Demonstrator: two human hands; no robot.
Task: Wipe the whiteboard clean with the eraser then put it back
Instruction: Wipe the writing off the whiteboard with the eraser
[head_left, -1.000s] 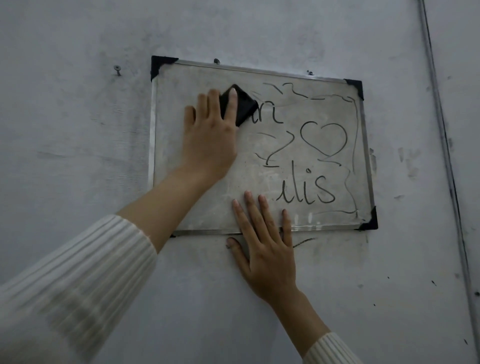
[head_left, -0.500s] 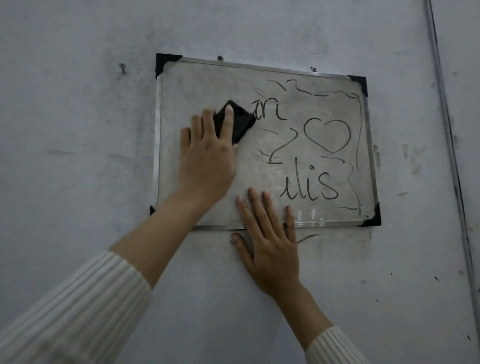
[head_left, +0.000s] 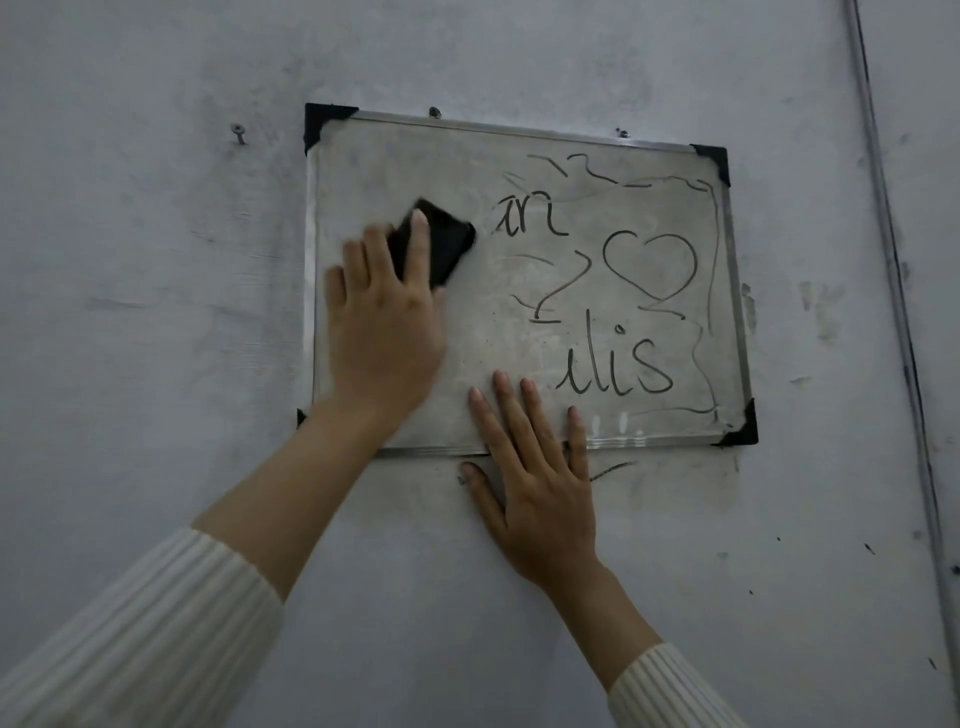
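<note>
Reaches up and forward with both arms, forearms bare below cream ribbed sleeves. Presses the left hand (head_left: 384, 322), slightly blurred, fingers straight, onto the eraser (head_left: 449, 241). Lays the right hand (head_left: 540, 493) flat lower down, fingers spread

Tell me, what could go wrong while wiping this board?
The left hand only presses the eraser with flat fingers, so it might slip out. The whiteboard seems to hang from small nails; hard rubbing could shake it. The right hand covers the bottom edge near the "ilis" writing and may smudge it.
</note>
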